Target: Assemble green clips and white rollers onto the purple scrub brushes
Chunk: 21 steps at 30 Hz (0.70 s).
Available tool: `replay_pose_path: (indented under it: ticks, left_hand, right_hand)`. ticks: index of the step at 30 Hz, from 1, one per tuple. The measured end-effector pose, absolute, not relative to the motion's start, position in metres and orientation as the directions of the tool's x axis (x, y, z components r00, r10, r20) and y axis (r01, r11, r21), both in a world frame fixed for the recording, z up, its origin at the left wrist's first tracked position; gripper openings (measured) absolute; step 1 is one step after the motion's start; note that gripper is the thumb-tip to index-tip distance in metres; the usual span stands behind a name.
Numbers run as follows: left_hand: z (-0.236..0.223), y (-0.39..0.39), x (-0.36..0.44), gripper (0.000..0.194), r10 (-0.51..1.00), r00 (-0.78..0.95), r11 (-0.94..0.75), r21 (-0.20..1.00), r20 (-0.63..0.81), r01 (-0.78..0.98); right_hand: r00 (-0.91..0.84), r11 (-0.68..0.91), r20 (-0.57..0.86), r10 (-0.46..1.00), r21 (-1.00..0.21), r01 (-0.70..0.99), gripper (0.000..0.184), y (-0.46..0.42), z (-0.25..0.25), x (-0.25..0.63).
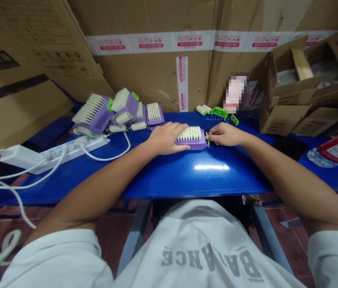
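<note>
A purple brush head with rows of cream bristles [191, 135] lies bristles up on the blue table. My left hand [168, 139] is closed over its left end, thumb along the near side. At the other end sits a green end piece [207, 140], partly covered by the fingers of my right hand [223, 135]. Those fingers are pinched together against that end; whatever is between them is hidden. Beyond my right hand are a row of tiny screws [217, 119], a green plastic part [219, 113], a smaller green part [234, 119] and two cream rollers [201, 110].
Several similar purple brush heads [97, 118] are piled at the back left. A white power strip [73, 150] with cables lies before them. Cardboard boxes [285, 116] and a water bottle [333, 150] stand to the right. A tall carton [154, 72] walls off the back.
</note>
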<state>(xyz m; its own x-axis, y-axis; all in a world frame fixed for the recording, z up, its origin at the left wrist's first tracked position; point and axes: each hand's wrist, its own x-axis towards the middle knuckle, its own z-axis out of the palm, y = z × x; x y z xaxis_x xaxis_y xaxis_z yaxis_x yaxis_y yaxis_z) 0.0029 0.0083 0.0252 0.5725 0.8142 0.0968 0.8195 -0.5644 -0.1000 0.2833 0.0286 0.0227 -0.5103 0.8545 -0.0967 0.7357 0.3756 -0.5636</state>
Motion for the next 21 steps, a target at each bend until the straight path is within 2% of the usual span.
replay_pose_path:
  ticks: [21]
  left_hand:
    - [0.025, 0.0086, 0.0031, 0.083, 0.815, 0.57, -0.563, -0.092, 0.099, 0.821]
  right_hand:
    - [-0.51, 0.368, -0.075, 0.857, -0.603, 0.708, 0.034, 0.029, 0.0203, 0.283]
